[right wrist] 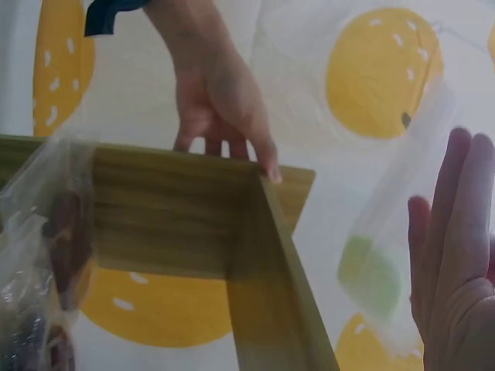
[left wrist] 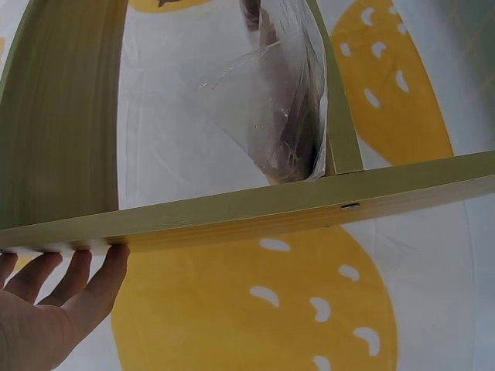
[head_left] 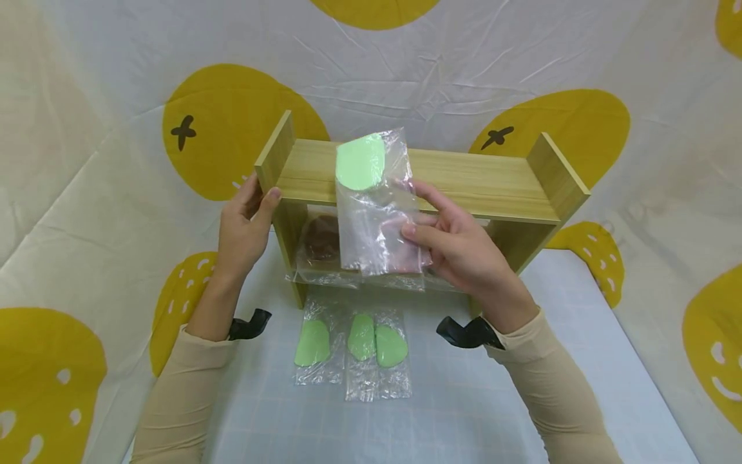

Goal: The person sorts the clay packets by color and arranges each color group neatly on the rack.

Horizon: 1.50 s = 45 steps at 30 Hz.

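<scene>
A small wooden shelf [head_left: 475, 177] stands on the table. At its upper left corner my left hand [head_left: 240, 232] grips the side panel, with the thumb at the front edge and the fingers along the outer face. My right hand [head_left: 464, 245] pinches a clear plastic bag [head_left: 377, 229] by its right side, between thumb and fingers. A flat, pale green rounded piece [head_left: 361, 162] sits in the bag's upper end. The bag is raised before the shelf and overlaps its top board in the head view. On the lower board, behind it, lies a bagged brown round piece [head_left: 322, 238].
In front of the shelf, three clear bags with green pieces, a left one [head_left: 313, 343], a middle one [head_left: 362, 336] and a right one [head_left: 391, 346], lie on the pale checked tablecloth [head_left: 348, 432]. A white cloth with yellow shapes [head_left: 243, 129] hangs behind.
</scene>
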### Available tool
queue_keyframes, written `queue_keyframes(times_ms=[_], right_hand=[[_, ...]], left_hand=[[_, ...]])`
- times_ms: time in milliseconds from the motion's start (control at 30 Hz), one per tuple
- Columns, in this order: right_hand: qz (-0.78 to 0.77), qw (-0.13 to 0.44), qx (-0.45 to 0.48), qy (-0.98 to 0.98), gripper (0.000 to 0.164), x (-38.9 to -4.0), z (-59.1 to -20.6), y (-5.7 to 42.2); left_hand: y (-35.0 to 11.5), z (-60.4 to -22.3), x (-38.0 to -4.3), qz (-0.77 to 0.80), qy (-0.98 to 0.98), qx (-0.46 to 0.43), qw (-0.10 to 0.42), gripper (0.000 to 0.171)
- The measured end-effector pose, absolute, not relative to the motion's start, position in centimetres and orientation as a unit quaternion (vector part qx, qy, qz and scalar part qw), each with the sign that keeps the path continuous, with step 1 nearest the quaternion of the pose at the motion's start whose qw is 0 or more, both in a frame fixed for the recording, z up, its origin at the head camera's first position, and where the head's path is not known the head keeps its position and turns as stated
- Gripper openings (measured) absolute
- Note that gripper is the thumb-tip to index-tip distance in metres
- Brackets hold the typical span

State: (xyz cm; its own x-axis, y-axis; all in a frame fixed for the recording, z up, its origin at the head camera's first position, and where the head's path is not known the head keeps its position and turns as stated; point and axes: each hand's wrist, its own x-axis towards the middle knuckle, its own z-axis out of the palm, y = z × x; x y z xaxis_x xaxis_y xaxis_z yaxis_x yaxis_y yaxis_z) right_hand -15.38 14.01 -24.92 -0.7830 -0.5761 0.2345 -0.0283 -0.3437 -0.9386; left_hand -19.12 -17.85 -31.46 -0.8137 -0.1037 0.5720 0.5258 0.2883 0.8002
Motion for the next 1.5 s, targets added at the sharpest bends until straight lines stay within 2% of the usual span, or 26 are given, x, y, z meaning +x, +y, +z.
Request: queue_keyframes(times_ms=[433,733,1167,1333,1500], right_hand=[[-0.802,0.157,-0.233,0.527,0.058,-19.2,-22.6,7.8],[-0.81,0.163,-0.214,0.52,0.054,-21.5,-22.0,4.8],[-0.786,0.179,-0.203,0.556,0.051,-23.0,-22.2,3.2],[-0.746,0.182,-0.23,0.598,0.047,-22.9,-22.1,3.2],[-0.671,0.144,-0.248,0.684,0.04,-22.7,-21.7,3.6]], left_hand=[[-17.9,-31.6,-19.2,-0.582,-0.756,-0.134,0.268,0.047],[-17.8,-31.5,-19.0,-0.582,-0.758,-0.128,0.266,0.048],[-17.8,-31.4,-19.2,-0.583,-0.757,-0.131,0.266,0.048],[-17.8,-31.4,-19.1,-0.578,-0.759,-0.135,0.27,0.048],[-17.8,-31.4,-19.1,-0.579,-0.756,-0.142,0.27,0.049]])
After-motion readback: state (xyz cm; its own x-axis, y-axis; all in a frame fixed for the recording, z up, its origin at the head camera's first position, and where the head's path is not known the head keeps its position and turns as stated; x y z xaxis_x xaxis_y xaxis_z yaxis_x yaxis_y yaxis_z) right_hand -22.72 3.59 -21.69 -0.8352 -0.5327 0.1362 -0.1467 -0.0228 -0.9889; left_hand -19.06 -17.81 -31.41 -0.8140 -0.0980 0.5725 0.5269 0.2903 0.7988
